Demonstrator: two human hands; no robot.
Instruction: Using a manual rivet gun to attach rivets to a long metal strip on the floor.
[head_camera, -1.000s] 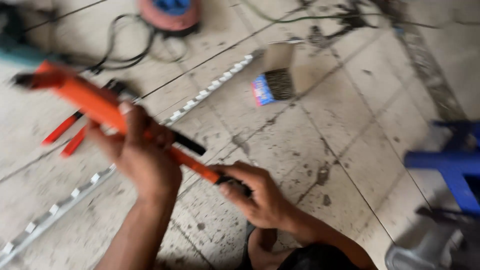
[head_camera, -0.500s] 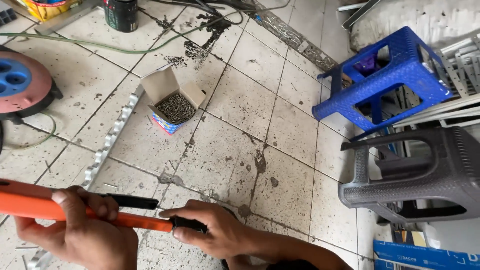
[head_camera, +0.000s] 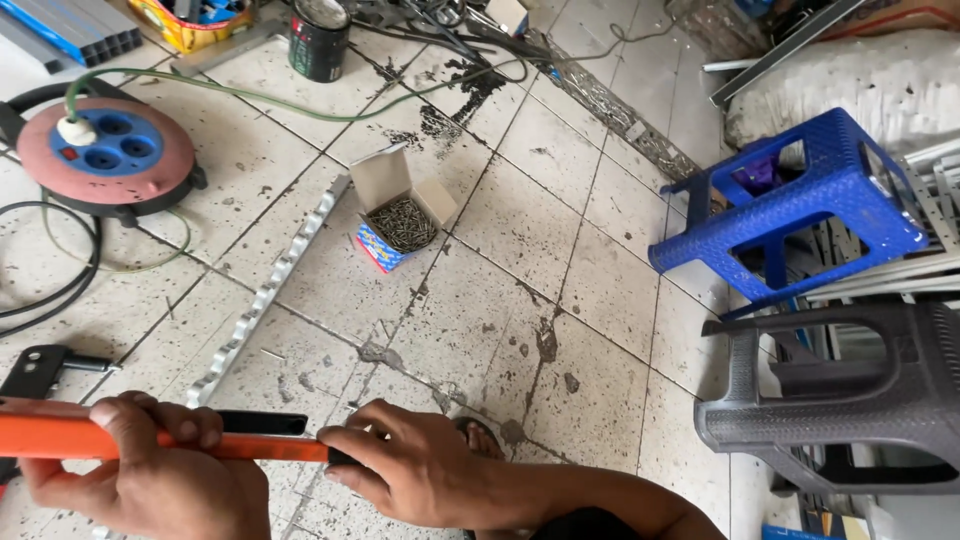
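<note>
My left hand (head_camera: 150, 475) grips a long orange tool handle (head_camera: 55, 437) that runs in from the left edge. Beside it, my right hand (head_camera: 410, 470) closes on the handle's black end, near a black lever (head_camera: 262, 422) lying along the top. Both hands are low in the view, just above the tiled floor. An open cardboard box of small dark screws (head_camera: 400, 220) stands on the floor beyond them. A notched metal strip (head_camera: 265, 295) lies diagonally between the box and my left hand.
A round cable reel with blue sockets (head_camera: 110, 150) sits far left with cords (head_camera: 60, 270) around it. A dark tin can (head_camera: 318, 40) stands at the back. A blue plastic stool (head_camera: 800, 210) and a grey one (head_camera: 850, 400) lie tipped at the right, by metal profiles (head_camera: 900, 280).
The view has swung right and up the floor, bringing the stools, reel and can into sight. Both hands keep hold of the orange tool, now lower left in the view.
</note>
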